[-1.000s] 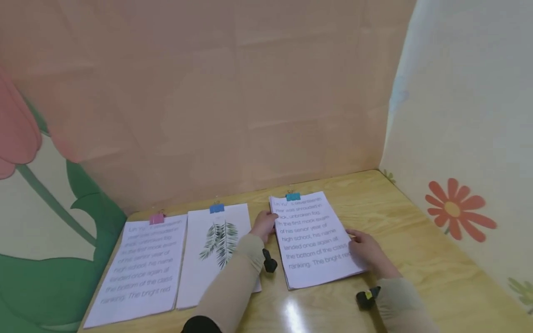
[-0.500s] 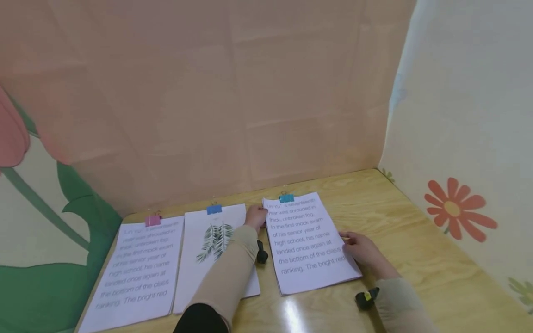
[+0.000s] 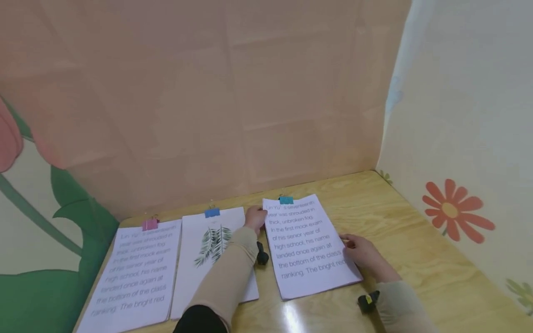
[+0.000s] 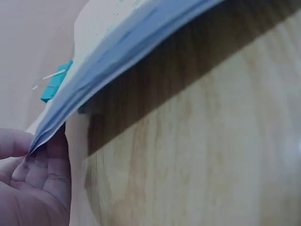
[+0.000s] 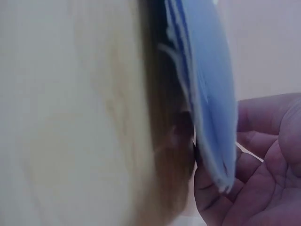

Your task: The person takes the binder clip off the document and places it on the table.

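Observation:
My left hand [image 3: 255, 218] pinches the upper left edge of a clipped stack of printed sheets [image 3: 306, 245], thumb on top and fingers beneath. At the stack's lower right edge, my right hand [image 3: 364, 253] grips the paper, its fingers passing underneath. A teal binder clip [image 3: 286, 200] holds the stack's top. In the left wrist view the sheets' edge [image 4: 122, 56] rises above the wood and casts a shadow. The right wrist view has the bent paper edge [image 5: 214, 117] between thumb and fingers.
Left of my hands lie a stack with a palm-leaf picture [image 3: 212, 247] under a blue binder clip [image 3: 212, 212], and another printed stack [image 3: 131, 273] with a pink clip [image 3: 150, 224]. The wooden table [image 3: 416, 259] meets a pinkish backdrop [image 3: 233, 101] and a flower-painted side wall [image 3: 462, 120].
Both hands have shifted the held stack slightly left and nearer, mostly in the first half second. The head view has moved a little. The grip looks the same.

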Action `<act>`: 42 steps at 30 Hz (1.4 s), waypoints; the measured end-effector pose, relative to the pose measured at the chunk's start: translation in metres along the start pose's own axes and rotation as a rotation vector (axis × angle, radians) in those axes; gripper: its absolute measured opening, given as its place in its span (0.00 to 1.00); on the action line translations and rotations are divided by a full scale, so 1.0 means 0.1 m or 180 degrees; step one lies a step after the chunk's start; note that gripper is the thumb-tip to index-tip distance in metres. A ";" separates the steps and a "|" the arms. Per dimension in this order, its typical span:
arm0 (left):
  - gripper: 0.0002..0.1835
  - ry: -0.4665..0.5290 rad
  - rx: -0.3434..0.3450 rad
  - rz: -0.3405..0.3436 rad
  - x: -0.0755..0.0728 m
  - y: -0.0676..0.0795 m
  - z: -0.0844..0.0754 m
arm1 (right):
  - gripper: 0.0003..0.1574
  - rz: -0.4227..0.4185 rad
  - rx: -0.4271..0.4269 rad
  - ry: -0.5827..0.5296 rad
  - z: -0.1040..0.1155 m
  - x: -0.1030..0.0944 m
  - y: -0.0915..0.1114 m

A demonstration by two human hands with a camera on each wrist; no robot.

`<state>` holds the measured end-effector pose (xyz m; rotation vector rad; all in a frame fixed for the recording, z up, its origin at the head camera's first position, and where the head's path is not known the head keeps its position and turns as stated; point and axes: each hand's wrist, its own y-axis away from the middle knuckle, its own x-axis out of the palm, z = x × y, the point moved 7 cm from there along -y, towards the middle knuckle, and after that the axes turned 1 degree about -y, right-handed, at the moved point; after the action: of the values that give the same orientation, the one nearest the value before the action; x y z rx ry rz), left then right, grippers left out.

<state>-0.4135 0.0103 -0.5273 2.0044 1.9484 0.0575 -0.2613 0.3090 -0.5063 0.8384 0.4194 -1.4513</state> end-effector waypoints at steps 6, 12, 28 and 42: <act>0.20 -0.0056 0.0288 -0.0095 -0.02 0.11 -0.08 | 0.28 0.0097 -0.0345 0.0499 0.09 -0.11 -0.06; 0.18 0.0070 0.0285 -0.0152 -0.05 0.19 -0.06 | 0.28 0.0082 -0.0608 0.0850 0.40 -0.27 -0.18; 0.13 0.0425 0.0674 -0.0154 0.00 0.37 -0.19 | 0.30 -0.0286 -0.1767 0.0880 1.88 -0.40 -0.50; 0.13 0.0630 0.0784 0.0009 0.11 0.60 -0.29 | 0.32 0.0333 -0.1665 0.0931 2.01 -0.47 -0.83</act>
<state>-0.3631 0.0271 -0.4863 2.2320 2.1664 0.0177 -0.3932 0.2055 -0.3603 0.6325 0.9174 -1.0501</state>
